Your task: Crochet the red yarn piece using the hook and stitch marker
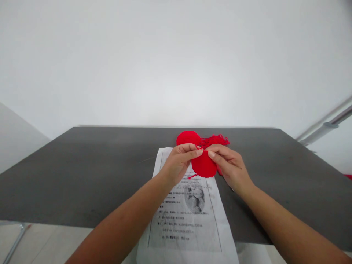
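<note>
My left hand and my right hand meet above the printed sheet, fingertips nearly touching. Between them hangs a round red knitted piece, its top edge pinched by both hands. A short red yarn tail sticks out at its lower left. Just behind the left fingers is a second red round piece, and loose curly red yarn lies behind the right fingers. Some red material and a thin dark object show partly under my right hand.
A white printed paper with text and a dark picture lies under the hands and hangs over the front edge of the dark grey table. A white wall stands behind. A metal pole is at the right.
</note>
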`<action>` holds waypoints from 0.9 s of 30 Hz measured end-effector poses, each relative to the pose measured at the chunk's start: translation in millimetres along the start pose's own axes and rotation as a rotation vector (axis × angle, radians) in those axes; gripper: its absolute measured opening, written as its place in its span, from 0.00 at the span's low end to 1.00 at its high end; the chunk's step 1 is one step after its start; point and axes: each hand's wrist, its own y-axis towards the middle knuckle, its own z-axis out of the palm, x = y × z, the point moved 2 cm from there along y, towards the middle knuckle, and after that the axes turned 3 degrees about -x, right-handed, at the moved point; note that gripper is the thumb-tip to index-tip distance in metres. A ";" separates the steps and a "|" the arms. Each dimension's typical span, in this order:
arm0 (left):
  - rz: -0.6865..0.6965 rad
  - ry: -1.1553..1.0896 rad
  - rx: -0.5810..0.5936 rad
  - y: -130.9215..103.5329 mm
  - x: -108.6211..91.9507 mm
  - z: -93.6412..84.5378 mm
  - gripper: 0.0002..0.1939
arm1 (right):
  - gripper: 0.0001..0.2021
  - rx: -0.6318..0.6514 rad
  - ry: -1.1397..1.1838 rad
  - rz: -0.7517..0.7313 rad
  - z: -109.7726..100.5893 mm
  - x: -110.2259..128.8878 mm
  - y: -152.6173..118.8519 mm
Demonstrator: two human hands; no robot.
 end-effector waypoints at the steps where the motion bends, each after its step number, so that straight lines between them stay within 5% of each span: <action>1: 0.000 -0.018 -0.005 -0.4 0.7 0.7 0.13 | 0.12 -0.010 0.013 0.010 0.8 -0.3 -0.3; 15: 0.063 0.129 -0.032 1.2 -7.0 -7.2 0.10 | 0.09 -0.001 -0.040 0.065 -1.6 -7.0 0.9; 27: -0.037 0.140 -0.012 2.9 -9.9 -12.1 0.14 | 0.13 0.023 -0.033 0.133 -1.0 -7.8 -1.9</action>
